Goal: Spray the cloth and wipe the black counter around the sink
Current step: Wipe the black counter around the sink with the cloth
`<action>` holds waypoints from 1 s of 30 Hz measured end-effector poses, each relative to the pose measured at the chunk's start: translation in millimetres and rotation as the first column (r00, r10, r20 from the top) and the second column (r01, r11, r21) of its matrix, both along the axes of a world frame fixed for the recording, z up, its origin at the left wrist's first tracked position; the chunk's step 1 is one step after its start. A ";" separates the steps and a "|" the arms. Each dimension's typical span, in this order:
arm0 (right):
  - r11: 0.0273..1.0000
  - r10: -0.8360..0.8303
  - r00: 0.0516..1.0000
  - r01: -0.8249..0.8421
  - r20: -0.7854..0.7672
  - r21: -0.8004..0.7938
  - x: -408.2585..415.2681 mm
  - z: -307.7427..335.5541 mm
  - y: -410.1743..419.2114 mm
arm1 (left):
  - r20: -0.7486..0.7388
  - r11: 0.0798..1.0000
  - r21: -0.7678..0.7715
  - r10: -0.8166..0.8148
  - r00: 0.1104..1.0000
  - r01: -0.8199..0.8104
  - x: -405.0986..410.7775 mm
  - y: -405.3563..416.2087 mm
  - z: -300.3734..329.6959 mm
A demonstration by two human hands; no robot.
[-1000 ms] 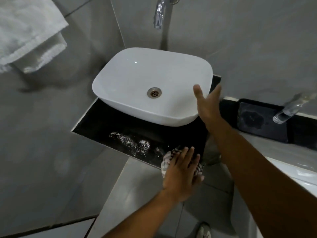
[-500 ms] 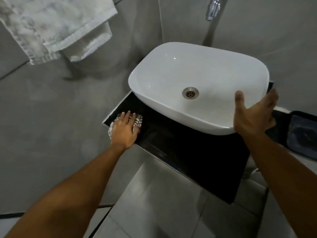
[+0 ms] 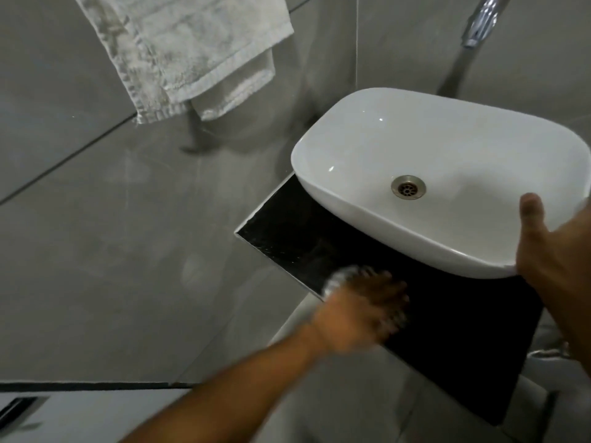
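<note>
A white basin sink (image 3: 377, 139) sits on the black counter (image 3: 447, 330). My left hand (image 3: 364, 311), blurred by motion, presses a striped cloth (image 3: 337, 280) flat on the counter's front edge, left of the middle. Only a strip of the cloth shows past my fingers. My right hand (image 3: 556, 251) rests on the sink's front right rim, thumb raised and fingers spread. Faint wet streaks show on the counter's left corner (image 3: 275, 231).
A pale towel (image 3: 192, 49) hangs on the grey tiled wall at upper left. A chrome tap (image 3: 479, 24) juts out above the sink at top right. Grey floor tiles lie below the counter's edge.
My left hand has slid the cloth rightward along the front edge, away from the left corner. The view has swung left, so the sink now sits further right. My right hand stays on the rim.
</note>
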State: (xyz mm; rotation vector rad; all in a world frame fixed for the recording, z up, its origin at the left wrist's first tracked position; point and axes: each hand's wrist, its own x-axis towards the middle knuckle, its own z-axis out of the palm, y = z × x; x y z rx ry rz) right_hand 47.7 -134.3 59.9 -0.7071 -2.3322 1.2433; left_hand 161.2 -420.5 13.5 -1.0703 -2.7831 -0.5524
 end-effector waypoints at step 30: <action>0.994 -0.064 0.998 0.062 0.018 0.087 33.2 28.6 21.3 | 0.041 0.635 -0.141 0.771 0.636 -0.760 -39.6 -67.4 3.7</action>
